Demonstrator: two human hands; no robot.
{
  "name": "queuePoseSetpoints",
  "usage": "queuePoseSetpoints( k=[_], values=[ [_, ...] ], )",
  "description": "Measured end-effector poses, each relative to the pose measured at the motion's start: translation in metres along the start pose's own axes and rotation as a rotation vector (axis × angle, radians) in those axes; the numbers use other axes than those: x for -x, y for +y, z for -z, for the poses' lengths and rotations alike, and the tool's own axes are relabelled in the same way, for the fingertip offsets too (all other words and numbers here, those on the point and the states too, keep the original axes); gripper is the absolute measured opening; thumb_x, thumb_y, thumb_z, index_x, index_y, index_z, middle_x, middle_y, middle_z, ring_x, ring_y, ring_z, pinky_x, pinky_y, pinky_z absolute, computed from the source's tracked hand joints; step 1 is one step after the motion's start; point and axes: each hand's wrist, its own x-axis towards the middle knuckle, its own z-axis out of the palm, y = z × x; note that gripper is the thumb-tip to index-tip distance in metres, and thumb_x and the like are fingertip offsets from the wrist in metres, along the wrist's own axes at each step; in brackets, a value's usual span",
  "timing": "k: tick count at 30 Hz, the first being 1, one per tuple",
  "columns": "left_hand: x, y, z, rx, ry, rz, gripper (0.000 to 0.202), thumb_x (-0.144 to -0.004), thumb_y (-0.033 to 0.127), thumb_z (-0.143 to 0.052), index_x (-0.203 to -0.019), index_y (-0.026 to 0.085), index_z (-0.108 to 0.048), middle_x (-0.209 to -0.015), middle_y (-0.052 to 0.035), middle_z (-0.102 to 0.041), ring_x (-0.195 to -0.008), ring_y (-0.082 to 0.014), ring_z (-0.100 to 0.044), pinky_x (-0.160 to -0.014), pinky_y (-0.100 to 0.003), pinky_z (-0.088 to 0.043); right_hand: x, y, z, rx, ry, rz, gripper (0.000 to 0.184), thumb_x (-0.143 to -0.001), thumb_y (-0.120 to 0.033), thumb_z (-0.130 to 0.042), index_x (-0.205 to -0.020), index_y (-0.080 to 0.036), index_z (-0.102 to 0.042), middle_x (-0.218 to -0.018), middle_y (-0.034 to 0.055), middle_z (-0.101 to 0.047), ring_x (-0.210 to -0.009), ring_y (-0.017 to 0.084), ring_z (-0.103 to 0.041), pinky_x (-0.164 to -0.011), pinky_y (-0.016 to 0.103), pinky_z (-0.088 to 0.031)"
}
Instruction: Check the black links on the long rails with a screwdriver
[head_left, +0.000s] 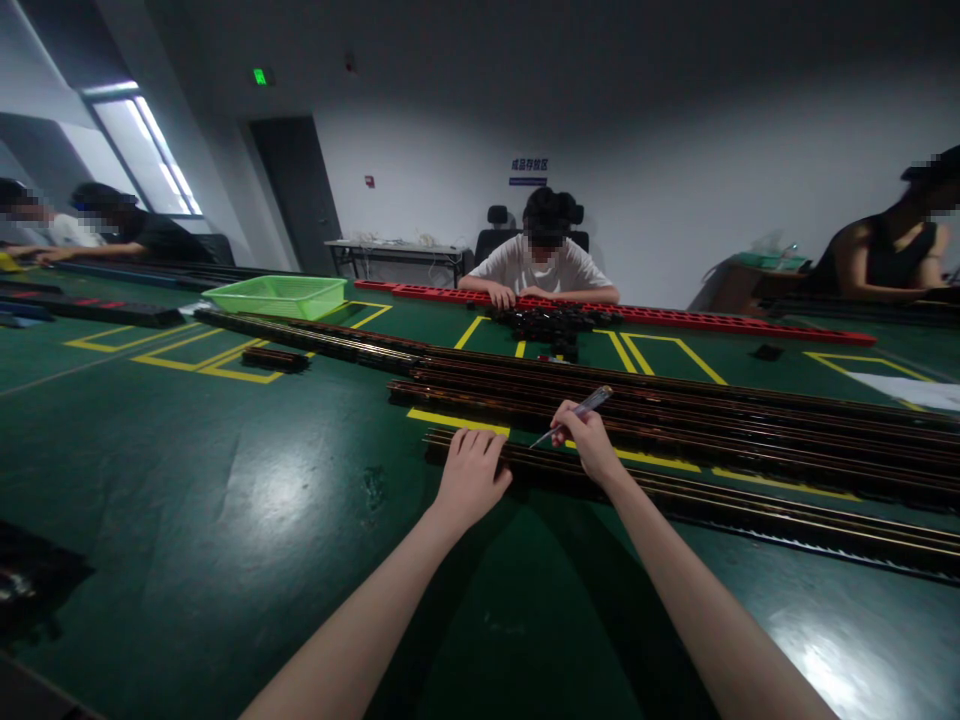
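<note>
My left hand (472, 468) lies over the left end of a long dark rail (720, 505) with copper-coloured strips along it. Its fingers curl across the top and the thumb is on the near side, gripping the rail. In my right hand (589, 442) is a screwdriver (595, 399) with a clear handle, pinched between thumb and fingers. Its thin shaft slants down and left, with the tip at the rail just right of my left hand. Whether the tip touches the rail I cannot tell.
Several similar rails (675, 410) lie behind mine. A short dark piece (275, 359) and a green basket (277, 296) are at the left. Across the green table (300, 560), a person (540, 260) sits behind a red rail (750, 327) and a dark pile of parts (551, 327).
</note>
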Motion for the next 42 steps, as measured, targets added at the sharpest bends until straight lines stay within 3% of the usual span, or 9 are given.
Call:
queuePoseSetpoints(
  k=[27, 42],
  values=[
    [0.0004, 0.0001, -0.0007, -0.011, 0.008, -0.004, 0.029, -0.085, 0.025, -0.047, -0.111, 0.016, -0.056, -0.113, -0.0069, -0.060, -0.109, -0.0213, -0.051, -0.105, -0.043, -0.028, 0.0000, 0.0012, -0.0006, -0.017, -0.001, -0.001, 0.014, -0.066, -0.025, -0.052, -0.053, -0.019, -0.051, -0.043, -0.0039, -0.047, -0.042, 0.010, -0.047, -0.047, 0.024, -0.041],
    [0.0012, 0.0035, -0.0015, -0.050, 0.042, 0.002, 0.029, -0.084, 0.018, -0.044, -0.110, 0.016, -0.056, -0.113, -0.0067, -0.062, -0.110, -0.0213, -0.051, -0.107, -0.046, -0.021, 0.0030, -0.0060, -0.0075, 0.052, 0.032, 0.033, 0.017, -0.067, -0.028, -0.052, -0.053, -0.019, -0.051, -0.042, -0.0039, -0.048, -0.042, 0.011, -0.047, -0.049, 0.024, -0.041]
  ],
)
